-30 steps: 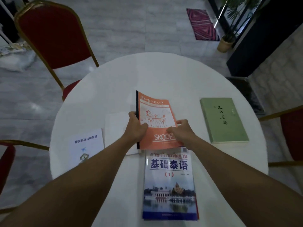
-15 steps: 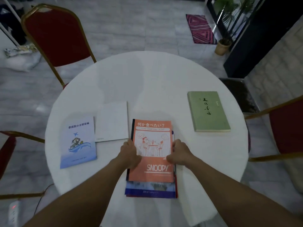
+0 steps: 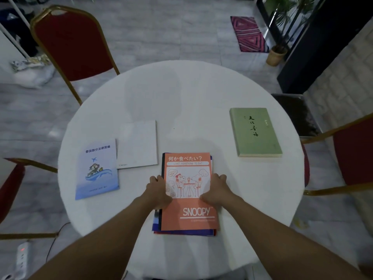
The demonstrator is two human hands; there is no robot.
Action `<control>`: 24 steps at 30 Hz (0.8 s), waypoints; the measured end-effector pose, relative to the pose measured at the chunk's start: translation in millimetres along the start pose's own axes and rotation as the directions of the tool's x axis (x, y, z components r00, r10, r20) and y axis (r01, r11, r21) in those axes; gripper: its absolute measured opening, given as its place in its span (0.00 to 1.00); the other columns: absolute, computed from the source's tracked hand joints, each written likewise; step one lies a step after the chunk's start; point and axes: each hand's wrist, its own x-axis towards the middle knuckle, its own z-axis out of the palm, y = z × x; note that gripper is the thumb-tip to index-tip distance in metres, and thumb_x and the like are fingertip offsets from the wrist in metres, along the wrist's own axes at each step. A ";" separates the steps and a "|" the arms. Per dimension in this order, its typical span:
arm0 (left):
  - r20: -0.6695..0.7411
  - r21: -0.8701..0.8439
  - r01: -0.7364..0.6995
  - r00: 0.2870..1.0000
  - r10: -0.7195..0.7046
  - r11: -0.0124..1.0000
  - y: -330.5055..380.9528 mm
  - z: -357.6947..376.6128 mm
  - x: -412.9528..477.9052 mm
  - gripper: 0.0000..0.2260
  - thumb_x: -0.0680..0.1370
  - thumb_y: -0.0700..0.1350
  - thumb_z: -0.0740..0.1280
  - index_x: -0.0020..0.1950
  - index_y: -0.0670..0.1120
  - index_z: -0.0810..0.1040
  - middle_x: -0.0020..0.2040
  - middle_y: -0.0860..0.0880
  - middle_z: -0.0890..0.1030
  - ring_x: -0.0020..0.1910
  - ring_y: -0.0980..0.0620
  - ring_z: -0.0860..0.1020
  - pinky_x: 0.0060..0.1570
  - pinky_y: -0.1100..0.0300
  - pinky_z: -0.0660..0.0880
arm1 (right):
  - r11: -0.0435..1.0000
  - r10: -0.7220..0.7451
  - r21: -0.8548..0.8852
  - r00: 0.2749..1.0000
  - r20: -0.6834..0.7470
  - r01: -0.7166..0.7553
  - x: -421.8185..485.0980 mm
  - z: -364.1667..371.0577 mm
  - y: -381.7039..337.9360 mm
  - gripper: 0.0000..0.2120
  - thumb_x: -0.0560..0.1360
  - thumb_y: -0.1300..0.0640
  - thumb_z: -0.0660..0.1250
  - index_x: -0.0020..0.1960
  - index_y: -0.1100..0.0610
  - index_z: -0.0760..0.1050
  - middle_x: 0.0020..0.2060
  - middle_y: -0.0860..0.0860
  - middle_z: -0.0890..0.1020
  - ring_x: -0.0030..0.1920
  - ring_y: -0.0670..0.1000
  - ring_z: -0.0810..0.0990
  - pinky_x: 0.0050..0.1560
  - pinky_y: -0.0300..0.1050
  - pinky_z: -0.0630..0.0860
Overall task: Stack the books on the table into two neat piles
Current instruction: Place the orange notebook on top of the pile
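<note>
The orange Snoopy book (image 3: 189, 190) lies face up on top of a dark blue book (image 3: 181, 232), the pair forming a pile at about 6 o'clock on the round white surface (image 3: 181, 102), close to the near edge. Its long axis runs from 6 to 12 o'clock, the title line towards 12, the word SNOOPY towards 6, and the black spine on the 9 o'clock side, so I read it upright. The lower book peeks out along the 6 o'clock edge and a little on both long sides, so the two are not quite flush. My left hand (image 3: 158, 190) clasps the spine edge, thumb on the cover and fingers curled down over the side; my right hand (image 3: 217, 188) clasps the opposite long edge the same way. From the pile, a white booklet (image 3: 138, 144) lies near at 10 o'clock, and just beside it, at 9 o'clock from the pile, a pale blue booklet (image 3: 96, 168) whose corner looks to meet the white one's edge. A green book (image 3: 255, 132) sits well apart at 2 o'clock, its long axis also roughly 6 to 12. A red chair (image 3: 74, 45) with a gold frame stands off the surface at 10 o'clock.
</note>
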 end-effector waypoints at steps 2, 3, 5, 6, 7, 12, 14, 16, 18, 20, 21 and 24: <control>0.000 -0.016 0.002 1.000 -0.002 1.000 1.6 -1.4 -0.6 0.34 0.74 0.46 0.72 0.74 0.44 0.58 0.70 0.42 0.64 0.69 0.42 0.69 0.61 0.52 0.77 | 0.999 0.024 -0.041 1.000 0.015 -0.024 -0.3 -1.1 -0.9 0.38 0.69 0.57 0.79 0.71 0.59 0.60 0.66 0.55 0.63 0.59 0.53 0.74 0.54 0.44 0.76; 0.000 -0.038 0.004 1.000 -0.004 0.999 2.4 -2.1 -0.9 0.34 0.75 0.46 0.72 0.74 0.43 0.57 0.71 0.41 0.63 0.70 0.42 0.68 0.62 0.51 0.76 | 0.998 0.029 -0.049 0.999 0.018 -0.028 -0.3 -1.5 -1.3 0.39 0.69 0.57 0.79 0.70 0.60 0.60 0.66 0.56 0.63 0.62 0.54 0.75 0.56 0.44 0.76; -0.013 -0.074 0.002 1.000 -0.003 0.997 3.2 -2.7 -1.5 0.31 0.76 0.45 0.70 0.74 0.43 0.57 0.72 0.41 0.63 0.70 0.41 0.69 0.62 0.50 0.77 | 0.998 0.031 -0.046 0.999 0.014 -0.030 1.1 -1.1 -1.9 0.39 0.68 0.56 0.79 0.70 0.61 0.59 0.66 0.56 0.63 0.64 0.55 0.74 0.56 0.45 0.76; -0.027 -0.072 -0.004 1.000 0.002 0.997 3.5 -2.3 -1.5 0.30 0.77 0.44 0.69 0.73 0.43 0.59 0.71 0.42 0.65 0.69 0.42 0.70 0.61 0.51 0.77 | 0.999 0.029 -0.031 1.000 0.005 -0.029 2.2 -0.6 -2.4 0.40 0.68 0.55 0.79 0.70 0.61 0.59 0.66 0.56 0.63 0.65 0.55 0.74 0.55 0.45 0.75; -0.038 -0.062 -0.006 0.999 0.003 0.998 3.5 -1.5 -1.3 0.28 0.77 0.43 0.69 0.73 0.44 0.60 0.70 0.42 0.65 0.68 0.42 0.71 0.60 0.52 0.78 | 1.000 0.027 -0.009 1.000 -0.004 -0.027 2.7 0.3 -2.4 0.41 0.69 0.53 0.79 0.71 0.60 0.59 0.67 0.56 0.63 0.66 0.56 0.73 0.55 0.45 0.75; -0.042 -0.025 0.004 0.999 -0.006 1.000 6.1 -1.6 0.4 0.29 0.75 0.44 0.71 0.71 0.45 0.62 0.69 0.43 0.66 0.66 0.43 0.72 0.58 0.55 0.77 | 1.000 0.014 0.025 1.000 -0.012 -0.013 0.3 5.6 2.2 0.41 0.74 0.48 0.75 0.77 0.55 0.55 0.69 0.57 0.63 0.70 0.58 0.70 0.65 0.52 0.75; -0.034 -0.006 0.009 0.999 -0.009 1.000 9.1 -2.0 2.3 0.29 0.74 0.45 0.72 0.71 0.45 0.62 0.68 0.44 0.66 0.65 0.44 0.72 0.59 0.56 0.77 | 0.998 0.018 0.065 1.000 0.006 -0.019 -0.4 2.5 5.0 0.38 0.74 0.50 0.74 0.76 0.53 0.58 0.68 0.57 0.63 0.69 0.58 0.71 0.65 0.52 0.75; -0.013 0.000 0.015 1.000 -0.015 1.000 16.4 0.0 3.7 0.31 0.74 0.46 0.73 0.71 0.45 0.61 0.68 0.44 0.66 0.65 0.45 0.72 0.59 0.56 0.77 | 0.996 0.025 0.084 0.999 0.025 -0.027 -1.4 -4.1 10.1 0.37 0.73 0.53 0.74 0.76 0.53 0.59 0.67 0.56 0.64 0.68 0.58 0.71 0.66 0.53 0.76; 0.008 0.003 0.001 1.000 -0.001 1.000 27.4 5.0 4.1 0.31 0.73 0.47 0.73 0.71 0.45 0.61 0.68 0.44 0.66 0.65 0.46 0.72 0.59 0.57 0.76 | 0.996 0.038 0.084 0.999 0.035 -0.040 -2.7 -13.0 18.4 0.36 0.72 0.54 0.73 0.75 0.52 0.60 0.65 0.56 0.64 0.67 0.59 0.71 0.67 0.55 0.75; 0.038 -0.009 -0.022 0.999 0.023 1.000 40.5 13.1 3.2 0.31 0.73 0.47 0.73 0.71 0.45 0.61 0.68 0.44 0.65 0.65 0.47 0.72 0.58 0.58 0.75 | 0.994 0.057 0.088 0.998 0.032 -0.060 -4.3 -22.9 30.8 0.35 0.71 0.56 0.72 0.74 0.52 0.61 0.64 0.56 0.65 0.66 0.59 0.71 0.67 0.56 0.75; 0.051 -0.016 -0.035 0.998 0.035 0.999 47.5 17.6 2.4 0.31 0.73 0.46 0.73 0.70 0.45 0.60 0.68 0.45 0.65 0.64 0.47 0.72 0.57 0.59 0.75 | 0.993 0.067 0.094 0.997 0.026 -0.069 -5.1 -28.3 38.3 0.34 0.71 0.56 0.72 0.74 0.51 0.62 0.62 0.56 0.65 0.66 0.59 0.71 0.67 0.56 0.75; 0.080 -0.005 -0.084 0.993 0.084 0.996 68.6 31.2 0.9 0.31 0.74 0.46 0.72 0.71 0.44 0.59 0.68 0.44 0.64 0.63 0.48 0.71 0.53 0.61 0.74 | 0.991 0.097 0.093 0.995 0.007 -0.098 -6.7 -43.9 61.6 0.32 0.70 0.56 0.71 0.72 0.51 0.64 0.58 0.54 0.65 0.64 0.59 0.73 0.64 0.54 0.77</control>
